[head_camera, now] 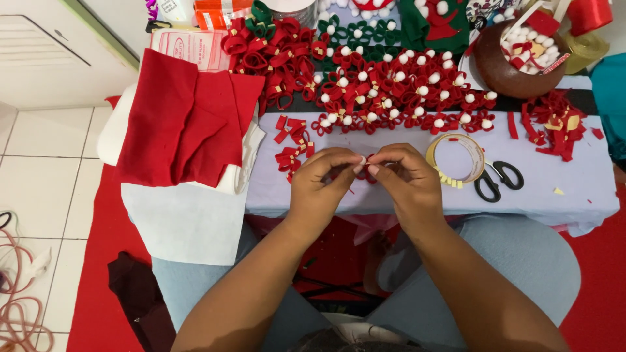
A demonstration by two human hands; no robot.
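Note:
My left hand (321,184) and my right hand (404,180) meet over the front of a low pale lavender table (574,189). Together their fingertips pinch a small red felt flower with a white pompom (363,161) at its centre. Most of the flower is hidden by my fingers. Just left of my left hand lie a few red felt loop pieces (291,146). To the right of my right hand sits a roll of gold tape (456,158), with black scissors (499,179) beside it.
Many finished red felt flowers with white pompoms (404,91) cover the table's back. Red felt sheets (186,117) and white fabric (189,221) lie at left. A brown bowl (508,72) of scraps stands back right, red scraps (554,124) beneath it. Cables (19,287) on the tile floor.

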